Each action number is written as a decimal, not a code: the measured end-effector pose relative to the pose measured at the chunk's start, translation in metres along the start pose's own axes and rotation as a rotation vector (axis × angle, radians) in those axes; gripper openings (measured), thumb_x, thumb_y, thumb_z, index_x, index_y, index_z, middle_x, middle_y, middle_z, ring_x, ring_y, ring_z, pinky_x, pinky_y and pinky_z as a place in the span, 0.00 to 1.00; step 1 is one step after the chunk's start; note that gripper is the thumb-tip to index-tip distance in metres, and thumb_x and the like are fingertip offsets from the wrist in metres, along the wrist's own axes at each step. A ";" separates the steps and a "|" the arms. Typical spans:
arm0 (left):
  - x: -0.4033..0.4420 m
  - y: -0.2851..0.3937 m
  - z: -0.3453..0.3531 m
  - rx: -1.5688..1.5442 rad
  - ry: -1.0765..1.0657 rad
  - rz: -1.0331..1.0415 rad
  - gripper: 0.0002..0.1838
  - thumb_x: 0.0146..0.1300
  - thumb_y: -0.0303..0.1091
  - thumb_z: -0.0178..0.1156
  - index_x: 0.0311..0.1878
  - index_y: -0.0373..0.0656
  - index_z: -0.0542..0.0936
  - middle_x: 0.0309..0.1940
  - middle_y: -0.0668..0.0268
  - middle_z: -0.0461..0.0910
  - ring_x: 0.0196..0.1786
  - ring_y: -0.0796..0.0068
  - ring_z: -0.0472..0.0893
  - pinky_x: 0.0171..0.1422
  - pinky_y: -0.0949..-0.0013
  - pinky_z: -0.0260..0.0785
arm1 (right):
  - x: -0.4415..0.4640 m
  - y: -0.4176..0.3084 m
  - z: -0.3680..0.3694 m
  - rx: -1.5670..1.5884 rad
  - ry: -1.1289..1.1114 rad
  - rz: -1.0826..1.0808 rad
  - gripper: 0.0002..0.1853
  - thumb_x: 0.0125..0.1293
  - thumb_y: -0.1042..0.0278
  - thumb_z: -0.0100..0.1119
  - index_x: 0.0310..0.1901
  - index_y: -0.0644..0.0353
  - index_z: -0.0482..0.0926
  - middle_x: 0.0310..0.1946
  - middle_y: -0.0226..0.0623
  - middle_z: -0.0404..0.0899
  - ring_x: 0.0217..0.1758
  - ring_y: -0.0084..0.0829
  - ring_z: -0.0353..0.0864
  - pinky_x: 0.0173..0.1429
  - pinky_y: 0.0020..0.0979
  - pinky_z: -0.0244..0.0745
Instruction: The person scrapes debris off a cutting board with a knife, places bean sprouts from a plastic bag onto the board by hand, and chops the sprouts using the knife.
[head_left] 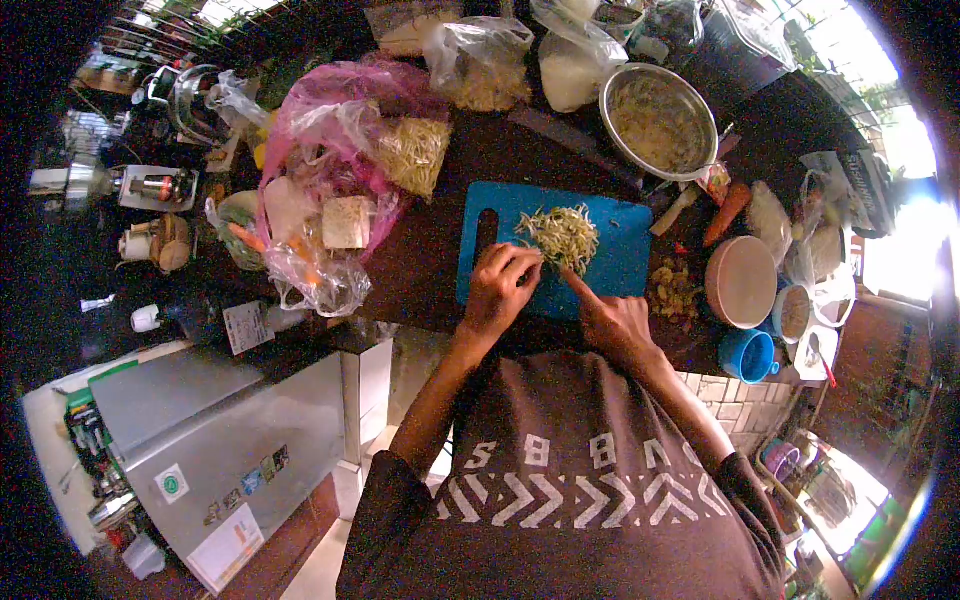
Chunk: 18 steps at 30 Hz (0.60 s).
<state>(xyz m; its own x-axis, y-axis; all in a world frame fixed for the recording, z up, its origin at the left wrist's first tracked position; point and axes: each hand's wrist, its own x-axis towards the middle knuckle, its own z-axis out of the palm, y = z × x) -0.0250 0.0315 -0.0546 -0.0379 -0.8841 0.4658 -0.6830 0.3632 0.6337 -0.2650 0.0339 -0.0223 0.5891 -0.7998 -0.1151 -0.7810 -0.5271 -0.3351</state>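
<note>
A loose heap of bean sprouts (562,236) lies on a blue cutting board (622,262). At the heap's near left edge is my left hand (502,288), its fingers bent and pressed together; whatever is between the fingertips is too small to make out. My right hand (616,322) reaches over the board's near edge. Its index finger is stretched out to the near side of the sprouts, while the other fingers bend under and are partly hidden. No object shows in that hand.
Left of the board lies a pink plastic bag (335,85) with a pale block (346,222) and a bag of sprouts (412,158). Behind stands a metal bowl (708,110). To the right are a carrot (727,214), a pinkish bowl (741,282) and a blue cup (747,357).
</note>
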 end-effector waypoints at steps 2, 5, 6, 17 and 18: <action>0.002 0.001 -0.001 -0.018 -0.005 -0.007 0.12 0.56 0.23 0.75 0.44 0.44 0.87 0.43 0.65 0.86 0.50 0.59 0.85 0.59 0.58 0.78 | 0.006 0.003 0.012 -0.066 0.136 -0.079 0.40 0.67 0.69 0.60 0.82 0.36 0.65 0.19 0.46 0.82 0.19 0.49 0.82 0.28 0.53 0.77; 0.002 0.001 -0.005 0.003 -0.025 0.009 0.13 0.54 0.24 0.76 0.43 0.43 0.86 0.43 0.65 0.86 0.49 0.59 0.86 0.59 0.58 0.78 | 0.024 -0.012 -0.004 -0.027 0.136 -0.062 0.38 0.68 0.68 0.60 0.81 0.36 0.67 0.18 0.47 0.82 0.19 0.50 0.82 0.28 0.53 0.77; 0.003 0.001 -0.006 -0.004 -0.025 0.005 0.13 0.54 0.24 0.76 0.43 0.43 0.86 0.43 0.65 0.86 0.49 0.59 0.86 0.59 0.58 0.78 | 0.027 -0.014 -0.009 -0.026 0.141 -0.065 0.38 0.68 0.68 0.60 0.81 0.36 0.67 0.18 0.47 0.82 0.19 0.50 0.82 0.28 0.53 0.77; 0.001 -0.006 0.001 -0.047 -0.033 -0.051 0.14 0.53 0.24 0.76 0.43 0.45 0.86 0.42 0.66 0.85 0.47 0.60 0.86 0.54 0.60 0.80 | 0.010 -0.011 -0.024 0.046 0.044 0.056 0.34 0.73 0.64 0.60 0.80 0.33 0.68 0.17 0.46 0.80 0.18 0.51 0.80 0.26 0.53 0.75; 0.001 -0.007 0.002 -0.034 -0.029 -0.045 0.14 0.53 0.24 0.76 0.43 0.45 0.86 0.42 0.66 0.85 0.47 0.60 0.86 0.54 0.60 0.80 | 0.009 -0.010 -0.020 0.044 0.042 0.058 0.34 0.73 0.64 0.60 0.80 0.33 0.68 0.17 0.46 0.80 0.18 0.51 0.80 0.26 0.53 0.75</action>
<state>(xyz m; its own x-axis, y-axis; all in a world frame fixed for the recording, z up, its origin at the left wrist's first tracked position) -0.0218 0.0275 -0.0594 -0.0293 -0.9078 0.4184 -0.6592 0.3322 0.6746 -0.2560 0.0261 -0.0010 0.5331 -0.8405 -0.0965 -0.8032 -0.4669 -0.3700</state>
